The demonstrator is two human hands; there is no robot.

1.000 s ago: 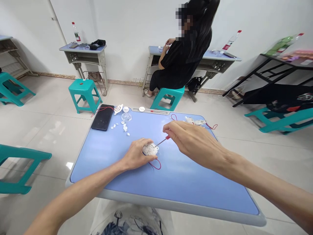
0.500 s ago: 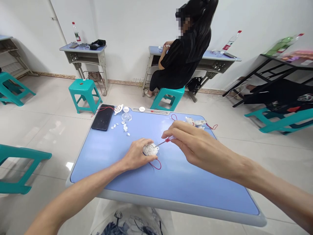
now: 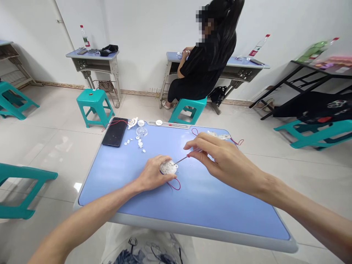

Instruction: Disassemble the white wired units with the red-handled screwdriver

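My left hand [image 3: 152,174] is closed around a small clear round plastic part [image 3: 168,168] and presses it onto the blue table [image 3: 192,205]. A thin red wire [image 3: 175,186] loops out from under that part. My right hand [image 3: 220,161] pinches a small screwdriver [image 3: 183,159] with a red handle, its metal tip touching the clear part's right edge.
A black phone [image 3: 115,131], a clear dome, small white pieces [image 3: 139,141] and another wired part [image 3: 221,136] lie at the table's far edge. A person in black sits on a teal stool [image 3: 187,108] at a desk beyond. Teal stools stand to the left and right.
My right hand has turned and shifted slightly on the screwdriver, whose tip stays at the clear part. My left hand has not moved.
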